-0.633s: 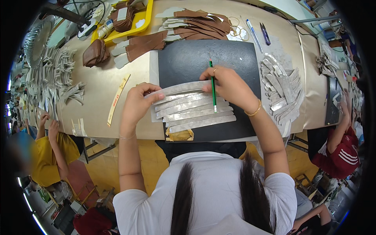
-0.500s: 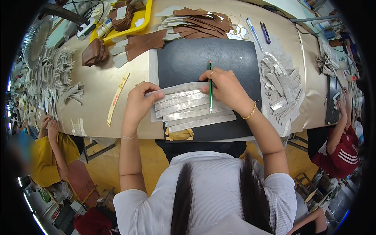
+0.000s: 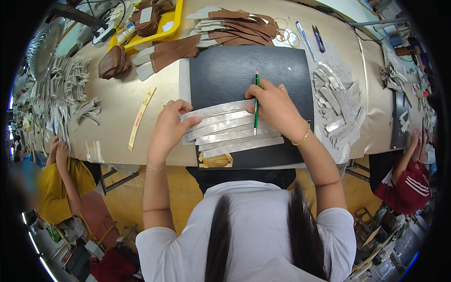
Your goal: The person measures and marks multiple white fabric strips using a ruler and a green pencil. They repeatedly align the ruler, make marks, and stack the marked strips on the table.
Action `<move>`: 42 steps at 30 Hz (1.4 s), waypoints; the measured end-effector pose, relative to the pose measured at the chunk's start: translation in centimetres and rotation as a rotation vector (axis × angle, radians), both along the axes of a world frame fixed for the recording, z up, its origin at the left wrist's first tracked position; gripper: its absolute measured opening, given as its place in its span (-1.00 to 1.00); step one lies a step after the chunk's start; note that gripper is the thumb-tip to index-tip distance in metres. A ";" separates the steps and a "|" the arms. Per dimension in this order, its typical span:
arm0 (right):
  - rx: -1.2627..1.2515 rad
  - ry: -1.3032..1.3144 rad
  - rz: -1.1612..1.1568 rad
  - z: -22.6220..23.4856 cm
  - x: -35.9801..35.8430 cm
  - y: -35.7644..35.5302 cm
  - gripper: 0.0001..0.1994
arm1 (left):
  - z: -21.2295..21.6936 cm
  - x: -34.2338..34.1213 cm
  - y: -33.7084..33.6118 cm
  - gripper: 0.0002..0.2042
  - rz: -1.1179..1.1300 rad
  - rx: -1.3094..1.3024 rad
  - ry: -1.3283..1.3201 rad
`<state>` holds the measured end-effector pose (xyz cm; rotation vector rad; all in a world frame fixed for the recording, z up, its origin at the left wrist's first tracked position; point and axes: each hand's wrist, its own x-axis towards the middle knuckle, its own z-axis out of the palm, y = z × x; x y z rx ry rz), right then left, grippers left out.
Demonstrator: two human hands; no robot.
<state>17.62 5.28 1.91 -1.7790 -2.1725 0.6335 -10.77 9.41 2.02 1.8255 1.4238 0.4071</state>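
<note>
Since the earlier frames the green pencil (image 3: 256, 102) has tilted from a slight slant to nearly straight up and down in the picture, and the right hand (image 3: 275, 109) has slid a little to the left along the strips; the left hand (image 3: 170, 124) has stayed put on their left ends.

The right hand is closed around the green pencil, whose lower end rests on the fan of pale grey strips (image 3: 232, 128). The left hand lies flat with fingers spread, pressing down the left ends of those strips; it grips nothing. The two hands are apart, one at each side of the fan.

The grey strips lie overlapping, one below the other, on a black mat (image 3: 235, 66) that sits on the tan surface (image 3: 117, 103) directly in front of the person. A small yellowish scrap (image 3: 215, 160) lies at the mat's near edge, just below the strips.

To the right of the mat is a loose heap of grey cut pieces (image 3: 339, 105). Beyond the mat lie brown strips (image 3: 237, 26), and to their left a yellow tray (image 3: 149, 29). A narrow cream ruler-like strip (image 3: 141, 117) lies left of the left hand. Two pens (image 3: 311, 36) rest at the far right of the mat. Other people sit at both ends of the surface.
</note>
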 end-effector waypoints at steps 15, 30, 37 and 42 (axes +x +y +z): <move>-0.176 0.325 -0.001 2.8 1.1 0.3 -0.72 | 0.8 -2.2 0.3 -0.73 -0.021 -0.254 -0.201; 0.055 -0.026 0.074 0.2 0.1 -1.5 -0.83 | -0.6 -0.7 -0.8 -0.75 0.010 -0.124 -0.052; -0.010 0.117 0.032 0.9 -0.1 -0.8 -0.86 | 1.2 -0.8 0.4 -0.78 -0.009 -0.184 -0.124; -0.192 0.225 0.015 3.2 0.1 -0.7 -0.80 | 2.5 -1.6 -1.1 -0.76 0.039 -0.420 -0.188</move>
